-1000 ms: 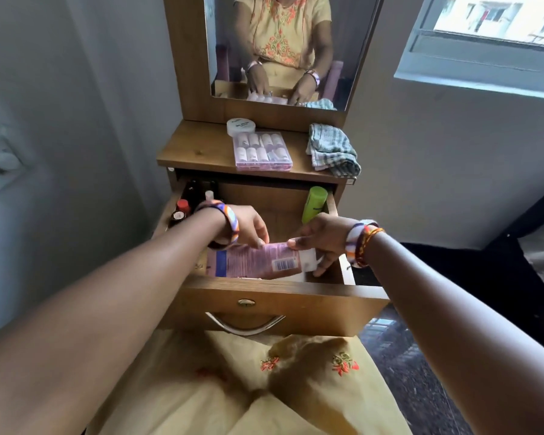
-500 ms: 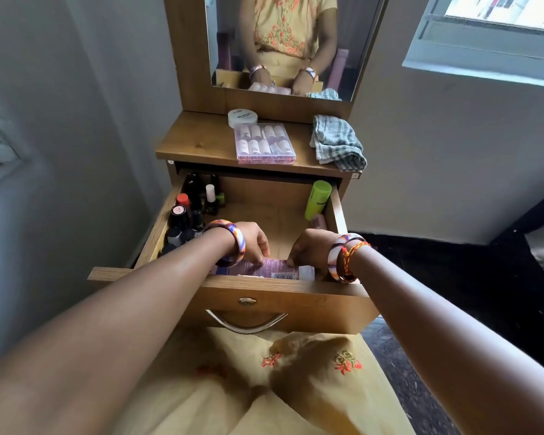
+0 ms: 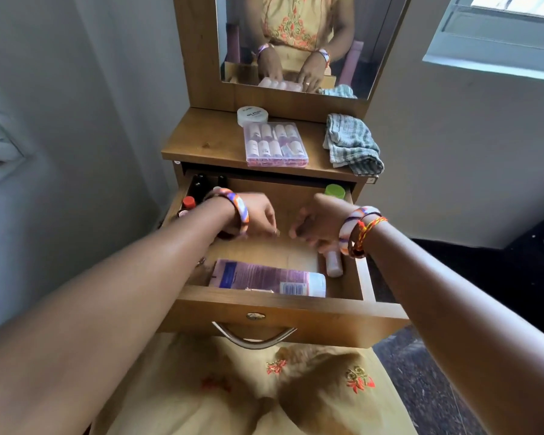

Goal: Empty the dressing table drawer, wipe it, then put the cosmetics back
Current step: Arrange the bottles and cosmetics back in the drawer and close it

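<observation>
The wooden drawer stands pulled out. A pink lotion bottle lies on its side against the front wall. My left hand and my right hand hover above the drawer's middle, fingers loosely curled, holding nothing. A small pale bottle lies by the right wall, just below my right hand. A green-capped bottle stands at the back right. Several dark nail polish bottles crowd the back left, partly hidden by my left wrist.
On the tabletop sit a clear pink case of small bottles, a white round jar and a folded checked cloth. A mirror rises behind. A wall is close on the left, a window at upper right.
Both hands lowered the pink lotion bottle into the drawer's front, let go of it and lifted away toward the drawer's middle.
</observation>
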`<move>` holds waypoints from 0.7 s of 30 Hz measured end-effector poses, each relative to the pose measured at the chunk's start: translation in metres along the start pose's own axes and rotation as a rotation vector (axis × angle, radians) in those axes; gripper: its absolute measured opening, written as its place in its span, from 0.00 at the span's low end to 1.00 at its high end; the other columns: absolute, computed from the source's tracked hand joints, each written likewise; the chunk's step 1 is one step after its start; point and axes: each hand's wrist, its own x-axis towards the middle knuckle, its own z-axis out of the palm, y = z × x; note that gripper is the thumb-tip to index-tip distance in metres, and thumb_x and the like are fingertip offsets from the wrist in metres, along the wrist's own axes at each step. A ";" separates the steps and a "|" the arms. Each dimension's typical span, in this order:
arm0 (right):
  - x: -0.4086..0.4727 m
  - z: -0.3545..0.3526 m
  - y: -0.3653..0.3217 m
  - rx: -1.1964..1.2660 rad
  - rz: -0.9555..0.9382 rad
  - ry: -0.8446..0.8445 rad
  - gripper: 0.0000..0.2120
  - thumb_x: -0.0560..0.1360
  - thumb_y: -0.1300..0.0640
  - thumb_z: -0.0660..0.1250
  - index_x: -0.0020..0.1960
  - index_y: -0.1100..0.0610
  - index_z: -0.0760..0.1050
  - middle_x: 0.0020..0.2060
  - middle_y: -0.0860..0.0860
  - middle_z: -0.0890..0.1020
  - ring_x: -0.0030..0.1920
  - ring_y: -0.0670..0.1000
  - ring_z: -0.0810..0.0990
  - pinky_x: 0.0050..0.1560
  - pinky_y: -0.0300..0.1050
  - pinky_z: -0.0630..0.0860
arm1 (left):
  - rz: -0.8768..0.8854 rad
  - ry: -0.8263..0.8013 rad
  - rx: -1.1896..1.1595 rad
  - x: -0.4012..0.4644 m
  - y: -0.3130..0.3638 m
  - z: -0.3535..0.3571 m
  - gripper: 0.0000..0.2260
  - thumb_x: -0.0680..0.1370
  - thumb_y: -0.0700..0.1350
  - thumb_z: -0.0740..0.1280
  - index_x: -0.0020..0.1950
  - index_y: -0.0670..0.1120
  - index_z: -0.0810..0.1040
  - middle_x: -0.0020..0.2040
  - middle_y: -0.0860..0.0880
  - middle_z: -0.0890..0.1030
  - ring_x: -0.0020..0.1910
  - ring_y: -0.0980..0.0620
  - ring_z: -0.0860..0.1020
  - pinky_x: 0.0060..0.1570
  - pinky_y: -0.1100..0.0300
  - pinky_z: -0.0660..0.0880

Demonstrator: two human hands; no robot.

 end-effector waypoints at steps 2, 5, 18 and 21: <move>0.006 -0.014 -0.010 0.160 -0.014 0.122 0.11 0.75 0.62 0.64 0.54 0.67 0.76 0.34 0.55 0.77 0.33 0.52 0.75 0.30 0.40 0.73 | -0.011 0.152 -0.239 -0.002 0.001 -0.023 0.06 0.78 0.43 0.64 0.44 0.42 0.78 0.36 0.49 0.77 0.34 0.53 0.75 0.32 0.62 0.72; 0.026 -0.038 -0.023 0.181 -0.099 0.393 0.07 0.73 0.59 0.67 0.51 0.59 0.79 0.34 0.53 0.79 0.36 0.53 0.81 0.38 0.44 0.79 | -0.075 0.477 -0.394 0.005 -0.006 -0.057 0.08 0.77 0.41 0.65 0.39 0.40 0.76 0.37 0.43 0.79 0.31 0.49 0.76 0.34 0.57 0.76; 0.068 -0.061 -0.028 0.320 0.114 0.568 0.11 0.73 0.51 0.66 0.41 0.60 0.74 0.41 0.59 0.79 0.47 0.58 0.78 0.46 0.50 0.76 | -0.188 0.524 -1.041 0.038 -0.011 -0.080 0.14 0.77 0.34 0.64 0.61 0.33 0.70 0.53 0.39 0.79 0.46 0.45 0.81 0.39 0.57 0.82; 0.062 -0.064 -0.021 0.458 0.171 0.503 0.15 0.72 0.54 0.68 0.33 0.59 0.67 0.35 0.59 0.74 0.37 0.55 0.75 0.42 0.53 0.78 | -0.171 0.445 -1.178 0.029 -0.010 -0.078 0.01 0.77 0.33 0.63 0.47 0.36 0.73 0.32 0.44 0.81 0.34 0.52 0.80 0.26 0.65 0.77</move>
